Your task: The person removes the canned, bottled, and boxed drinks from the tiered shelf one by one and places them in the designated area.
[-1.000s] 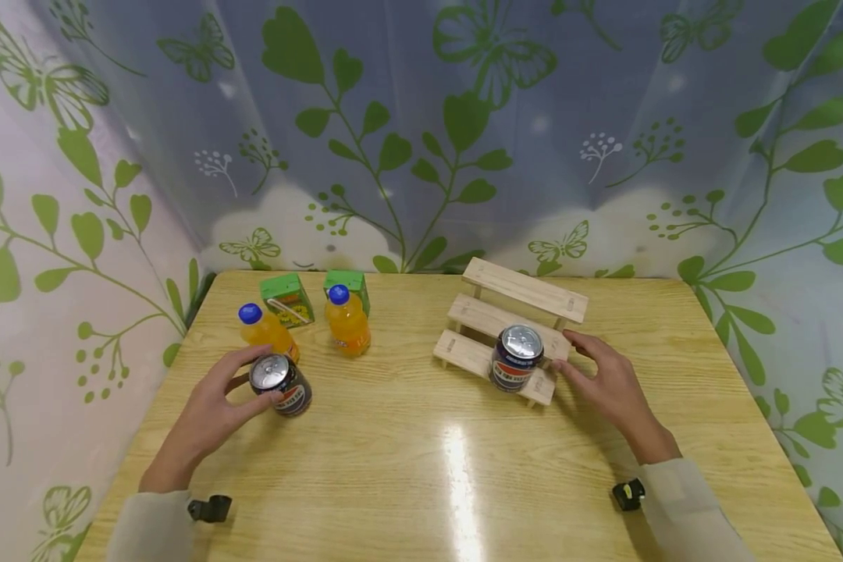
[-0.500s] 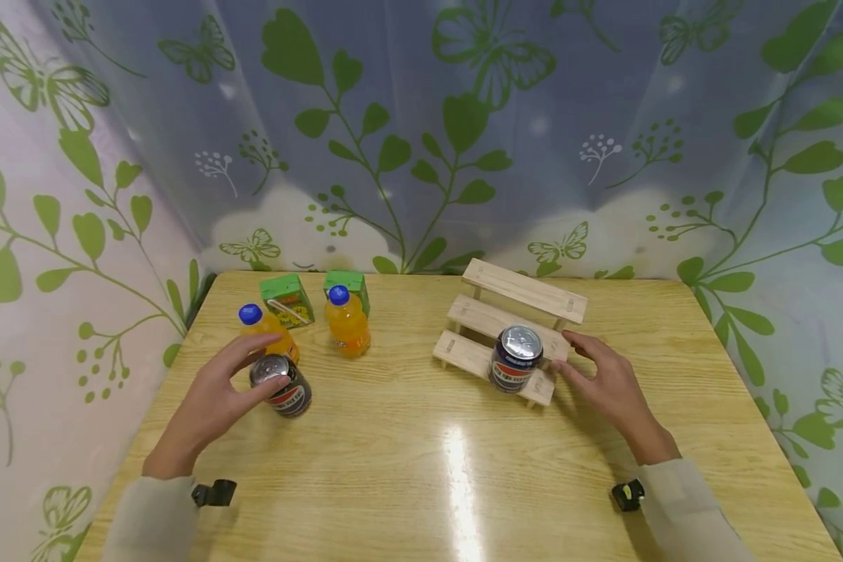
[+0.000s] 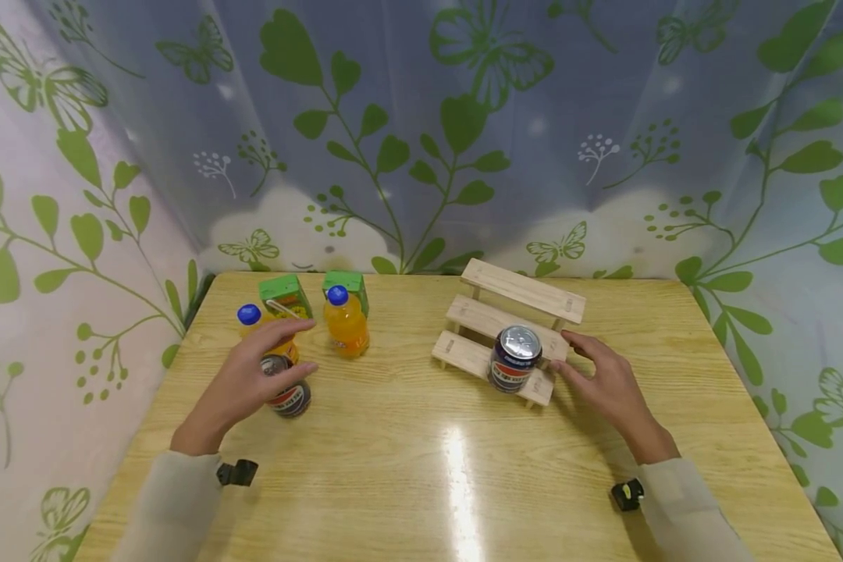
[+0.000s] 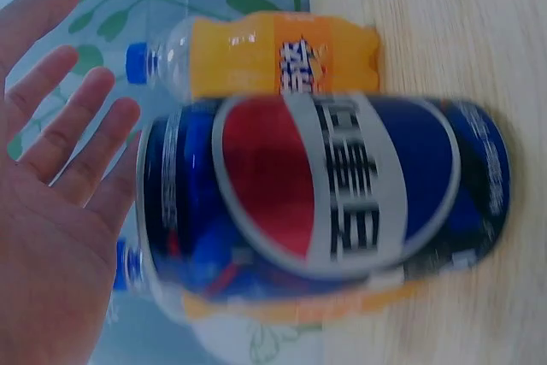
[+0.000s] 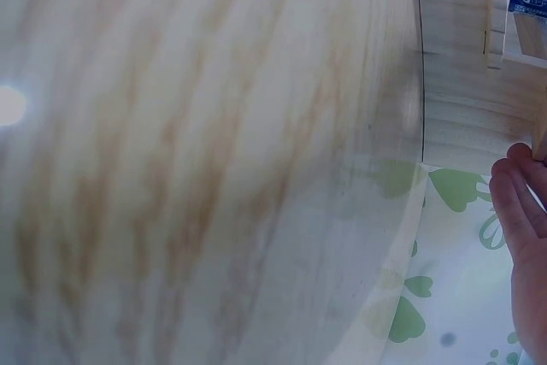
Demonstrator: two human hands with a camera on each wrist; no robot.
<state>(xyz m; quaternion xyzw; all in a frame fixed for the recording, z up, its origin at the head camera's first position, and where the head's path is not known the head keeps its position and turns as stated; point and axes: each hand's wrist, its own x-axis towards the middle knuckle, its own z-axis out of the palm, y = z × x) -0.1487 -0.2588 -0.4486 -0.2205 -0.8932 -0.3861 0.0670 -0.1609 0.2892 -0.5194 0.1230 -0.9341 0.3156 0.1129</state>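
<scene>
My left hand (image 3: 256, 375) hovers over a dark blue soda can (image 3: 291, 400) standing on the table, hiding part of its top. Its fingers (image 4: 111, 130) are spread and hold nothing; in the left wrist view the can (image 4: 342, 185) lies just beside them. At the right, my right hand (image 3: 607, 386) grips the right end of a three-tier wooden step rack (image 3: 523, 290), thumb in front and fingers behind. A second soda can (image 3: 515, 363) stands upright on the rack's lowest step. The right wrist view catches only fingers (image 5: 517, 203) at the wood's edge.
Two orange soda bottles with blue caps stand behind the left can: one bottle (image 3: 347, 326) in plain view, the other bottle (image 3: 250, 318) partly covered by my left hand. Behind them are two green drink cartons (image 3: 281, 289). A patterned curtain (image 3: 407, 140) borders the wooden table (image 3: 393, 468).
The left hand has let go of the left can, rising and shifting right above it while its fingers spread. The can stays where it stood. Right hand and rack have not moved.
</scene>
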